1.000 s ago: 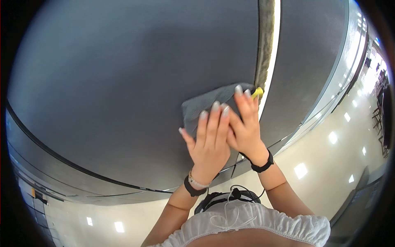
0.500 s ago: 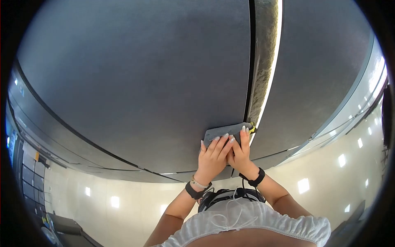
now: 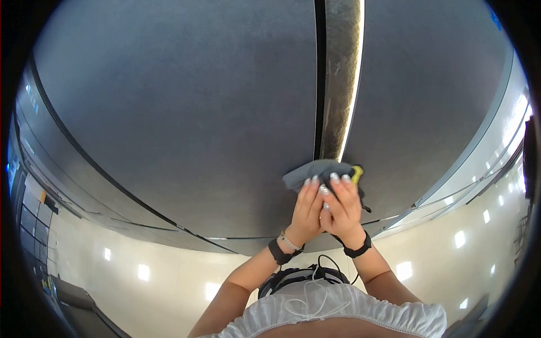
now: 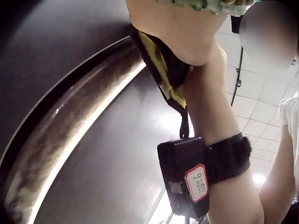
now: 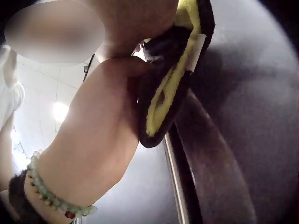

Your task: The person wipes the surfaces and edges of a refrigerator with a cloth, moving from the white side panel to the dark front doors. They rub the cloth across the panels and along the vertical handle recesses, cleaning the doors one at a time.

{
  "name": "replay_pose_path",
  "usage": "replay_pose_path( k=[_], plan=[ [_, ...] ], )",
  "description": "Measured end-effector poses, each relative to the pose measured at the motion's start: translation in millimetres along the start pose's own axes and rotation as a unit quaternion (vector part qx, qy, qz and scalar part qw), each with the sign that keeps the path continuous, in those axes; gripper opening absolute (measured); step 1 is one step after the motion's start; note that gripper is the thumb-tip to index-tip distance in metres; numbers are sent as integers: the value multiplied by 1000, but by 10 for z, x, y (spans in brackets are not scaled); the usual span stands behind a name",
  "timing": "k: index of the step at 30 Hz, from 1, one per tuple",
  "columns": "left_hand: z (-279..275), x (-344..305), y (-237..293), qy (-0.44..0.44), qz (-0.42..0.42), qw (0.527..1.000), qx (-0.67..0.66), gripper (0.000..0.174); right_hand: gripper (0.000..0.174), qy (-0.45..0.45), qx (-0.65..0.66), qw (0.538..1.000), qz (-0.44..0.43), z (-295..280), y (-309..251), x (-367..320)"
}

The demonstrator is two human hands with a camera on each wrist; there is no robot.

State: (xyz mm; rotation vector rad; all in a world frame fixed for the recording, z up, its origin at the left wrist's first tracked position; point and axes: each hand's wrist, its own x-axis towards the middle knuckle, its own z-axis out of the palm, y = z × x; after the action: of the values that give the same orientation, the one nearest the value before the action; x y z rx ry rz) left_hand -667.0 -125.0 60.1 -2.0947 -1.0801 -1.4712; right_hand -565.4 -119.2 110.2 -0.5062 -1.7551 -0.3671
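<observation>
A folded grey cloth [image 3: 315, 168] with yellow inner layers lies against the dark grey panels, across the lower end of a lit recessed strip [image 3: 341, 84]. My left hand [image 3: 306, 217] presses the near side of the cloth, fingers extended forward. Close beside it, the right hand [image 3: 342, 208] lies over the cloth's right part, and the two hands overlap. The thumbs are mostly hidden. Both wrist views show the cloth's dark outer edge and yellow layers [image 4: 159, 63] between the hands and the panel. In the right wrist view, a beaded bracelet [image 5: 56, 200] circles the left wrist.
A wide dark panel [image 3: 169, 112] spreads left of the strip, another panel [image 3: 422, 112] right of it. A black groove [image 3: 320, 73] runs along the strip's left side. Below the panels' curved lower edge is a pale shiny floor [image 3: 169, 276]. A black wrist device [image 4: 182, 177] sits on the right wrist.
Both hands and the cloth have moved down and then right, from the left panel onto the strip's lower end. The cloth is more bunched now. The head view has shifted too.
</observation>
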Motion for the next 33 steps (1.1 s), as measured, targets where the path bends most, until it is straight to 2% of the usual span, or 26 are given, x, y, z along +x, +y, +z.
replay_pose_path(
  k=[2,4,5,11,13,18,23,24,26,30,33],
  plan=[
    [-29,289,89,39,26,995,-89,39,27,22,-55,998,7,-89,62,54],
    [27,358,131,35,18,997,-66,41,30,21,-75,995,63,-150,128,176],
    [69,384,146,30,14,999,-43,43,32,-10,-88,992,95,-151,196,167],
    [358,45,88,30,45,998,26,36,34,-43,-148,988,25,-65,453,-289],
    [393,-85,81,25,51,997,57,36,33,-52,-142,988,44,-57,457,-409],
    [474,-315,86,21,46,995,83,36,32,-45,-168,985,13,25,522,-715],
    [542,-641,35,-28,46,992,117,35,32,-45,-180,982,-26,83,573,-1008],
    [545,-700,25,-45,41,991,121,34,27,-60,-183,980,-51,95,590,-1086],
    [545,-785,16,-59,37,991,111,34,27,-65,-186,980,-43,110,577,-1191],
    [438,-530,101,-74,16,992,104,33,32,-79,-185,980,-15,23,566,-947],
    [301,-90,184,-39,28,993,110,34,30,-53,-165,985,-18,-62,627,-567]
  ],
)
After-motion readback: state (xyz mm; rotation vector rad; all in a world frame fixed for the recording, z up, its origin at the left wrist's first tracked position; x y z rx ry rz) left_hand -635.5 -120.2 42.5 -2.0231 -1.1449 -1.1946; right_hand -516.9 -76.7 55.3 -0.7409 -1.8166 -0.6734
